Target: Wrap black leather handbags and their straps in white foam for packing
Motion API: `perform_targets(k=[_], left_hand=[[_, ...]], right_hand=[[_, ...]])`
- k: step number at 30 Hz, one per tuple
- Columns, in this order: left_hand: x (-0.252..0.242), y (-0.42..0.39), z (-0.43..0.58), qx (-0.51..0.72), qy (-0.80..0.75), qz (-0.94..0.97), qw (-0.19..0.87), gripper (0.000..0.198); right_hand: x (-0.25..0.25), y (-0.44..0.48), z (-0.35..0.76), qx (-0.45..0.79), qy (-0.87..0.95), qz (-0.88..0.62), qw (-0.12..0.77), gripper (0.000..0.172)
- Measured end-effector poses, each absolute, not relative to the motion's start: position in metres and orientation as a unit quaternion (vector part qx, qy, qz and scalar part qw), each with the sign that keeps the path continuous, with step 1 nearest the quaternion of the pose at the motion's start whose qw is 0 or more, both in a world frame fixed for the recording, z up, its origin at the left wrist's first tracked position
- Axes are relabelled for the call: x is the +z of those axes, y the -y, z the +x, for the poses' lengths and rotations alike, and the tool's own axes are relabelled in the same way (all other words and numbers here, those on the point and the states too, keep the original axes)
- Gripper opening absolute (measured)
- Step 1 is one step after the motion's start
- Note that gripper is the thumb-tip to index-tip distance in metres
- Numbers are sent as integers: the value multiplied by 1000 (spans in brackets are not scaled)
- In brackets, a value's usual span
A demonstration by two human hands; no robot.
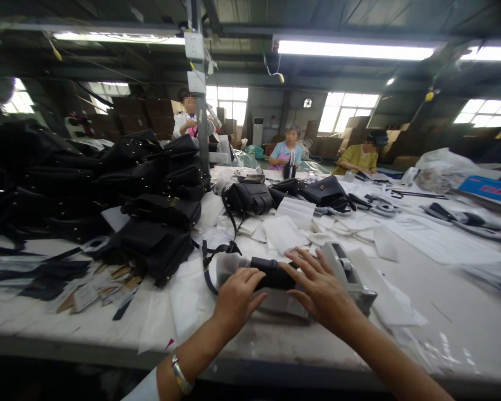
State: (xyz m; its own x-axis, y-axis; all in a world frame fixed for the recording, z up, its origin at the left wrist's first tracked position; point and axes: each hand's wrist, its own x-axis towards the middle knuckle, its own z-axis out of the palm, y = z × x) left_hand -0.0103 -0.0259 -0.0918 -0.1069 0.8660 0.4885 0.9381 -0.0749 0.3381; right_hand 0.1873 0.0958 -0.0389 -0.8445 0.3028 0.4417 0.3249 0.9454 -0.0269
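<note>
You have a black piece (271,275) between your hands, near the middle of the tabletop's (417,287) near edge, set a little back from it. A pale, translucent wrap (227,267) sits at its left end, while its middle shows black and bare, so your work on it looks partly done. What lies under your fingers is hidden, so how much is left cannot be told. Toward the left end of the tabletop, a large heap of black bags (67,178) looks assembled, judging by their flaps and metal fittings; whether those are finished, you cannot tell from here.

The piece's long axis runs from left to right, roughly parallel to the near edge. Its wrapped end points toward the tabletop's left end; its other end goes under your right fingers, toward the grey device (338,259) just beside them. A thin black strap (206,270) curves down beside the wrapped end, but whether the two join is unclear.

Your left hand (236,295) lies at the left part of the piece, its thumb apart from its fingers; you cannot tell whether it grips. Your right hand (319,287) is spread over the other end, fingers and thumb well parted, not clamped on anything.
</note>
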Motion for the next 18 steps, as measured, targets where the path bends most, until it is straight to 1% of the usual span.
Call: perform_targets(k=[2, 3, 5, 6, 8, 11, 13, 15, 18], left_hand=[[-99, 27, -7, -298, 692, -656, 47, 44], [-102, 26, -7, -295, 699, -650, 40, 44], [-103, 28, -17, -300, 707, -640, 28, 36], [-100, 31, -27, -307, 707, -637, 23, 33], [-83, 43, -56, -328, 700, -634, 18, 30], [-40, 74, -110, -357, 680, -640, 20, 29], [-5, 96, -136, -375, 672, -638, 24, 33], [29, 112, -144, -408, 649, -639, 55, 34], [73, 118, -124, -377, 593, -704, 103, 35]], right_hand=[[-40, -92, 167, -72, 969, -132, 197, 44], [-40, -93, 159, -85, 971, -124, 187, 39], [-36, -98, 149, -95, 972, -117, 178, 30], [-31, -103, 148, -93, 971, -118, 185, 27], [-19, -113, 151, -71, 962, -138, 225, 27], [5, -125, 161, 11, 934, -184, 308, 30], [22, -124, 163, 86, 920, -202, 323, 30], [41, -114, 157, 181, 922, -191, 283, 36], [72, -81, 134, 327, 921, -109, 181, 49]])
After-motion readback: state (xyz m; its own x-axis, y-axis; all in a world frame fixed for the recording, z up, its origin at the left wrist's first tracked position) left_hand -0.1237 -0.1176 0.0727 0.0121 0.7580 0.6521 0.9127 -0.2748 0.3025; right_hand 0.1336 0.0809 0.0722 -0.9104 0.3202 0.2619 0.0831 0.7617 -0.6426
